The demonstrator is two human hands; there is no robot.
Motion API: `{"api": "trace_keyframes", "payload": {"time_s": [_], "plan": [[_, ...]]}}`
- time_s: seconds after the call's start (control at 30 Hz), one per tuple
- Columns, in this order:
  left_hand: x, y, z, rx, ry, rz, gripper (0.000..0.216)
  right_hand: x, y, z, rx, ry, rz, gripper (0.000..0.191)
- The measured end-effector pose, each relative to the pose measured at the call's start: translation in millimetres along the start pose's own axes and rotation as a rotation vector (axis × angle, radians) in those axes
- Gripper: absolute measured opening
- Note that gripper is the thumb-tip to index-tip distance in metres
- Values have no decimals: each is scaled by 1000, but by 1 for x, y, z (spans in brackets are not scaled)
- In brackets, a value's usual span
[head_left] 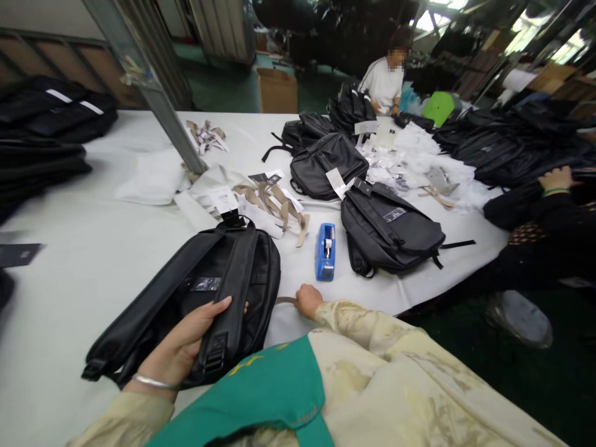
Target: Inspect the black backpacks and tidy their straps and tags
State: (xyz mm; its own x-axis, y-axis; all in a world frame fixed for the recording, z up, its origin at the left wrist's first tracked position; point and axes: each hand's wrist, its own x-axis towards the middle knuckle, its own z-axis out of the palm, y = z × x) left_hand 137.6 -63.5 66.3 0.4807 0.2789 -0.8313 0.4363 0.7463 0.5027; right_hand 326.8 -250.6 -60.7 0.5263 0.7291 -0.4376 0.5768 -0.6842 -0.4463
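Observation:
A black backpack (263,267) lies on the white table in front of me, its shoulder straps facing up. My left hand (186,335) is closed around one shoulder strap (236,282), with the thumb on top and the fingers hidden beneath. Just right of the bag, my right hand (309,302) is shut on the end of a thin brown strip (285,300) that runs toward the bag's side. A white tag (224,200) sits by the bag's top handle. Beyond my right hand stands a blue tape dispenser (325,251).
More black backpacks (391,230) lie ahead and in a stack (51,118) at left. Brown strips (270,202) and white packaging (410,152) litter the table. A metal post (162,93) rises from it. One person (384,81) stands opposite; another's hand (556,179) touches bags at right.

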Motion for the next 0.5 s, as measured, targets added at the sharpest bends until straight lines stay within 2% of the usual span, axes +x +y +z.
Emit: {"api": "trace_keyframes", "payload": {"time_s": [0.07,0.17,0.27,0.33,0.43,0.5], "plan": [[-1,3,-3,-31,-7,-15,28,-5,1,-10,64,-1,-10,20],[-4,7,-6,-79,-22,-40,29,-20,-6,-33,344,-18,-46,32],[-4,12,-6,-94,-47,-86,26,-36,-28,-52,591,-144,-103,21],[-3,13,-4,-83,-60,-99,25,-41,-48,-57,567,-207,-147,14],[-2,12,0,-29,-68,-59,28,-34,-83,-53,455,-149,-213,11],[-1,8,0,20,-63,-26,33,-20,-105,-44,464,-119,-192,14]]}}
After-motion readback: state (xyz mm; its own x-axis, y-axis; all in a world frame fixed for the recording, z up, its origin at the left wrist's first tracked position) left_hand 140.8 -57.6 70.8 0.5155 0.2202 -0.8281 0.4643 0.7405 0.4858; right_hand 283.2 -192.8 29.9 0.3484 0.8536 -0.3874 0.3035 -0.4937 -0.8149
